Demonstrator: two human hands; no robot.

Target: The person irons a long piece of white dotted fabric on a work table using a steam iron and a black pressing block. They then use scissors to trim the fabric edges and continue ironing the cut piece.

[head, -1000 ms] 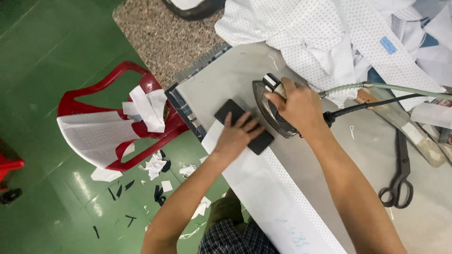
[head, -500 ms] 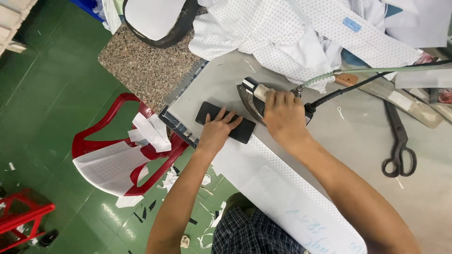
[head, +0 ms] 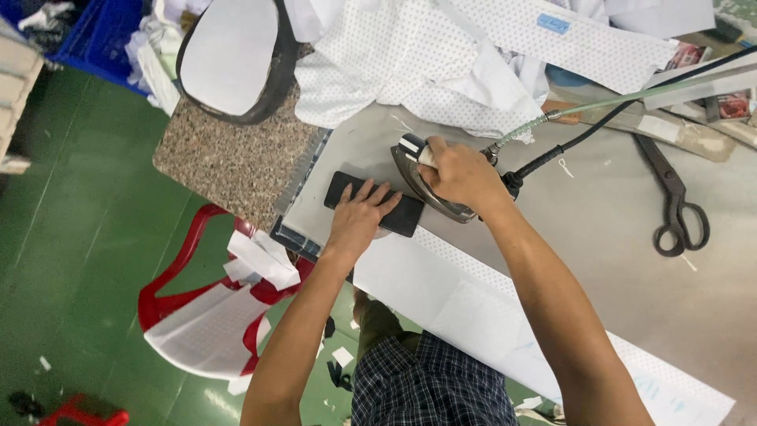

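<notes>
Two hands work at the near left corner of a wide grey surface (head: pixel 631 260), which carries everything else here. Across its far side lies a heap of white dotted garments (head: pixel 441 55). Along the near edge runs a long white strip of fabric (head: pixel 473 304), dotted along one margin, reaching from the corner off toward the lower right. Most of that strip lies flat and smooth behind the iron, so I judge the pressing has reached its last stretch, with only the corner end under the block left to do.

The steam iron (head: pixel 430 185) sits on the strip's end, hose and black cable trailing away to the right. The right hand (head: pixel 461 173) is closed around its handle. Just beside the iron's nose, a flat black block (head: pixel 371 203) rests on the fabric; the left hand (head: pixel 356 219) lies open on it, fingers spread, pressing down. Large black scissors (head: pixel 674 201) lie well apart to the right. A red plastic chair (head: pixel 197 315) holding white pieces stands on the green floor.
</notes>
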